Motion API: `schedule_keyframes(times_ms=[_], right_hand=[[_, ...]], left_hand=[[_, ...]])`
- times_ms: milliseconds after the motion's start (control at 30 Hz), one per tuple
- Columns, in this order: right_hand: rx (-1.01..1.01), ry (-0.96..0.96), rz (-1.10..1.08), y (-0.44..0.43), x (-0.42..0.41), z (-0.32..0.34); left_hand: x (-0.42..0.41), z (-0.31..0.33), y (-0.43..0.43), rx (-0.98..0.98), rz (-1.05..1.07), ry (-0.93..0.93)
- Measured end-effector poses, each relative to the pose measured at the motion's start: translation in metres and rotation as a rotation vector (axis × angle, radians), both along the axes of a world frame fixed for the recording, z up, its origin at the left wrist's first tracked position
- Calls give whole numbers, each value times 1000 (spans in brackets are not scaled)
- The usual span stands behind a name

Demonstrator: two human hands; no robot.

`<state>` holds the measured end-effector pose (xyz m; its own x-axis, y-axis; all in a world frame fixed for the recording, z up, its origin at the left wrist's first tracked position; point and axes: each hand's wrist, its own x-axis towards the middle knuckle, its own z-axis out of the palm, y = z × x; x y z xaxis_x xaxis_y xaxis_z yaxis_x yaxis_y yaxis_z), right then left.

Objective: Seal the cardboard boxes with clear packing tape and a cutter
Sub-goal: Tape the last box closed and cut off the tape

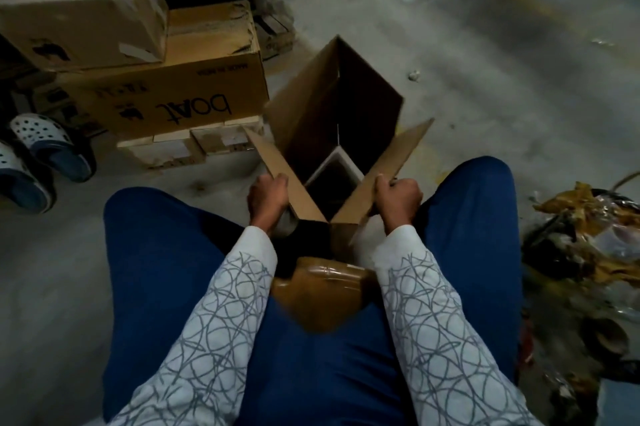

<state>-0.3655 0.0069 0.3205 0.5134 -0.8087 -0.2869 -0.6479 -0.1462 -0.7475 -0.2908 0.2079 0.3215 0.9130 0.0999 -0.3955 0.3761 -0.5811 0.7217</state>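
An open brown cardboard box [322, 113] stands on the floor between my knees, with a white-edged item [341, 162] inside it. My left hand [267, 195] grips the box's left flap [277, 162]. My right hand [398, 198] grips the right flap [398, 155]. Both flaps stand up and slant outward. A tape roll [285, 226] shows just under my left wrist; whether the hand holds it is unclear. A brown taped piece of cardboard [318, 290] lies in my lap between my forearms. No cutter is visible.
Stacked cardboard boxes, one printed "boat" [180, 96], stand at the left on small flat cartons [180, 148]. Blue and white sandals [41, 148] lie at far left. A heap of crumpled brown tape and plastic waste [585, 235] lies at right. Grey concrete floor [485, 44] stretches ahead.
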Motion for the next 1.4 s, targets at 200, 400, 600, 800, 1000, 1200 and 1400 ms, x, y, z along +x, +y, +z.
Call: schedule_keyframes(times_ms=[200, 400, 600, 800, 1000, 1200, 1400], right_hand=[[665, -140, 13, 28, -12, -9], [878, -282, -60, 32, -3, -15], [1089, -418, -106, 38, 34, -16], [532, -306, 179, 51, 51, -25], [-500, -388, 468, 22, 79, -14], [-1050, -60, 1097, -38, 114, 3], [-1115, -33, 1347, -70, 126, 24]], left_hand=[[17, 0, 19, 214, -115, -144], [31, -2, 35, 131, 42, -96], [41, -9, 43, 61, 105, -55], [39, -19, 40, 78, 66, -47], [39, -20, 41, 91, 43, -27], [41, -20, 39, 111, 26, -14], [47, -14, 45, 49, 102, -31]])
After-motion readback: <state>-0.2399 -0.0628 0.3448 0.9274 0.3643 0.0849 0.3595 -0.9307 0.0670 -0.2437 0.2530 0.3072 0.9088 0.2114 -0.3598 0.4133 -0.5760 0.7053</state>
